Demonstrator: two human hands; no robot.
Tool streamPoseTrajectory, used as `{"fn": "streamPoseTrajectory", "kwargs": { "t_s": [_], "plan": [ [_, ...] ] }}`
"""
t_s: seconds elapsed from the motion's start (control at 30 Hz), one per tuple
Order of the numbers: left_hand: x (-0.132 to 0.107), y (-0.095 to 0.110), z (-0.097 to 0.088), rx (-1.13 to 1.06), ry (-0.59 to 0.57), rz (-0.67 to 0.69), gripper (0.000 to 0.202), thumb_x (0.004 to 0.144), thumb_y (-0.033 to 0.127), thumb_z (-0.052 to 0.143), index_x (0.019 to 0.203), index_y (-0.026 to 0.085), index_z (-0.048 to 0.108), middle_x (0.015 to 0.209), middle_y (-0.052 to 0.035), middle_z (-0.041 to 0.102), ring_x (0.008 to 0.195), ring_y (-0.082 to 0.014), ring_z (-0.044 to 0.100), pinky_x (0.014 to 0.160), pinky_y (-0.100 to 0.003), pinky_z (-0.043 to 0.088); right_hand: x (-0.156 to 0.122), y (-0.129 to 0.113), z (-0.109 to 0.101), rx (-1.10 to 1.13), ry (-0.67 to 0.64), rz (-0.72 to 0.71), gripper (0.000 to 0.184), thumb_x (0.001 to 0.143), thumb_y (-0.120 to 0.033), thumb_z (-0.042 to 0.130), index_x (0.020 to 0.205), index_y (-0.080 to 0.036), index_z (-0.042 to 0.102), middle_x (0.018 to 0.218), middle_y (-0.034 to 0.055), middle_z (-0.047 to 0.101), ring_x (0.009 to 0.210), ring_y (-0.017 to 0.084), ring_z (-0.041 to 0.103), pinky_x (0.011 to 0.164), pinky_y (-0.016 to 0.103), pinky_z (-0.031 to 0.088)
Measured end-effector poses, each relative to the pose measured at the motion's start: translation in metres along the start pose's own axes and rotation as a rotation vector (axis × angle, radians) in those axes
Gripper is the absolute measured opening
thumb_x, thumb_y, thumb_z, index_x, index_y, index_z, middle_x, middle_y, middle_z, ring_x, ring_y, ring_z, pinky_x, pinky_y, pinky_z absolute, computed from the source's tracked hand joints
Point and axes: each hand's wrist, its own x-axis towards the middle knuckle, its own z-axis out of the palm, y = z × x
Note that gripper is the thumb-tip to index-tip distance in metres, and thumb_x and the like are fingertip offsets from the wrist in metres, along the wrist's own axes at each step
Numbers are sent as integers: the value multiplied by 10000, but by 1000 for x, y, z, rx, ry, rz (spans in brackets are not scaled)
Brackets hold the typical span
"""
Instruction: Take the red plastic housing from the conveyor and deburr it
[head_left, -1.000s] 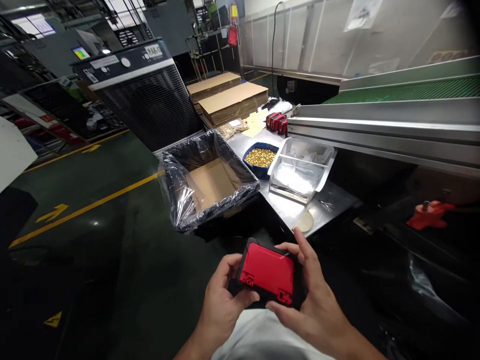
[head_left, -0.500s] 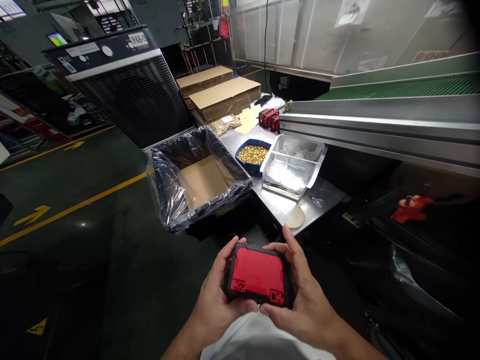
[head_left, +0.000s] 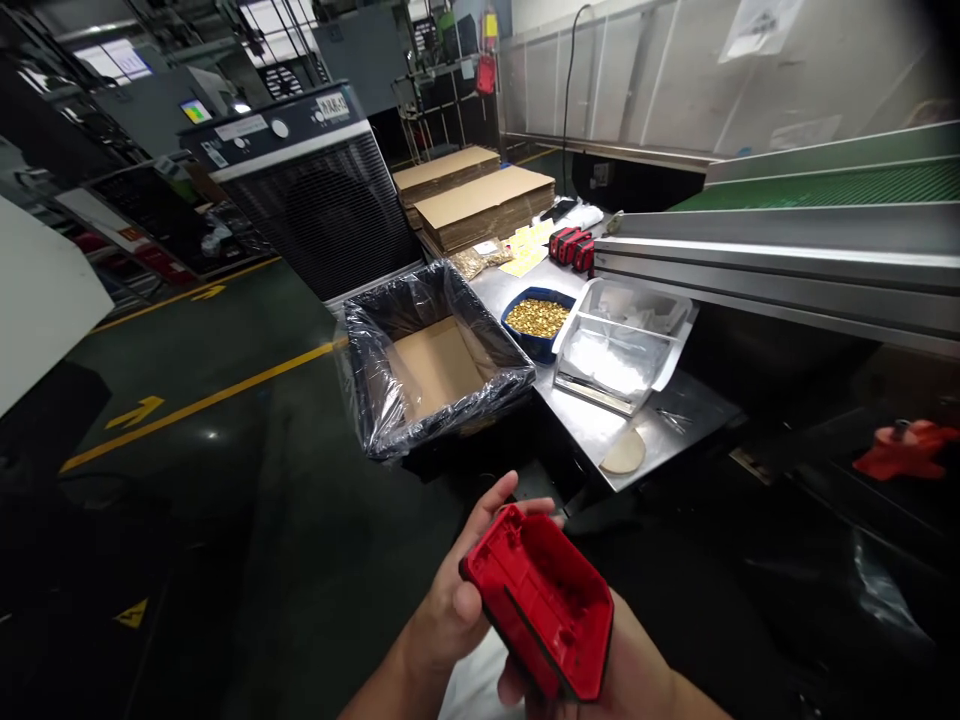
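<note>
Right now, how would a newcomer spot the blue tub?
Find the shiny metal table, immediately right of the plastic-lined box in view. On it, between that box and the pale divided tray, sits the blue tub. Unlike the tray, it is blue-walled and filled with small gold-coloured pieces.

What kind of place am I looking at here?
Probably a factory floor, perhaps an assembly or packing spot: there is a green conveyor belt on the right, stacked cardboard further back, and a blue tub of small gold-coloured pieces.
</note>
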Motion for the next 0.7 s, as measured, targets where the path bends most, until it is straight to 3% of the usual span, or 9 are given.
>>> {"fn": "streamPoseTrajectory", "kwargs": {
  "t_s": [0.07,0.13,0.2,0.27,0.37,0.43,0.5,0.6,0.7],
  "plan": [
    [-2,-2,5,-65,85,-12,1048,590,708,803,1436,229,411,1272,-157,599,1207,-418,554,1016,-523,472,3,4,-2,-85,135,-31,721,852,-705,426,1058,-71,700,785,193,751,574,217,695,551,265,513],
    [-2,-6,7,-62,270,-67,866,702,697,730,1365,197,480,1102,-135,666,1023,-333,655,871,-430,548,4,3,-9,-241,339,-205,627,890,-655,456,975,-87,707,799,162,742,648,232,691,612,307,522],
    [-2,-10,8,-32,496,-121,678,798,633,684,1265,162,543,963,-111,694,848,-238,680,748,-331,559,2,-1,-18,-374,524,-434,562,924,-630,448,1016,-128,683,905,129,729,792,237,672,708,335,521],
    [-2,-14,7,-24,637,-136,564,822,574,698,1171,147,582,918,-89,697,771,-187,667,684,-276,548,-3,-5,-28,-478,619,-617,531,960,-619,377,1153,-187,617,1070,111,690,979,248,630,838,369,505],
    [-1,-18,6,-86,663,-164,497,826,563,701,1050,129,609,941,-86,691,803,-189,664,679,-270,550,-11,-6,-35,-707,572,-876,631,930,-699,335,1336,-235,466,1306,117,562,1231,288,512,1056,441,411],
    [0,-20,7,-142,652,-215,510,842,584,668,1031,114,612,939,-100,689,816,-200,662,673,-278,548,-14,-4,-34,-940,515,-973,782,851,-723,508,1446,-253,319,1427,123,449,1327,311,428,1131,463,358],
    [1,-22,9,-187,608,-258,560,861,619,615,1065,98,610,943,-122,690,829,-216,662,667,-289,544,-15,0,-30,-1130,541,-988,876,807,-562,707,1481,-269,229,1445,123,414,1330,300,430,1119,447,398],
    [0,-26,9,-128,509,-278,616,888,673,513,1084,96,605,936,-132,683,848,-239,658,681,-313,535,-12,1,-28,-1236,686,-991,698,816,-305,739,1384,-288,334,1274,83,536,1161,237,561,986,368,507],
    [-4,-27,2,286,558,-129,550,873,643,573,1125,155,584,1026,-103,662,968,-243,630,829,-336,504,-12,-4,-25,-1261,760,-903,454,823,-280,718,1204,-285,470,1058,26,616,922,186,630,835,313,540]
  ]
}}
